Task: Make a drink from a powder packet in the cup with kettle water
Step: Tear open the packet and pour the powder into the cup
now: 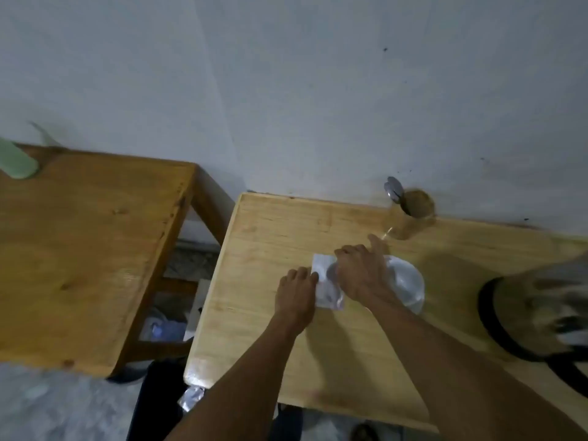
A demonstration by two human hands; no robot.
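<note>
Left hand (297, 292): I see it pinching the packet (327, 288).
Right hand (361, 268): pinching the packet's top.
Cup (413, 214): behind, apart.

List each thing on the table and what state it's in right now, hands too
Powder packet: flat on the table, both hands on it; whether sealed or torn, cannot tell.
Glass cup: upright, spoon standing in it.
Kettle: at right edge, blurred.
Left hand: gripping the packet's left edge.
Right hand: gripping the packet's top.
</note>
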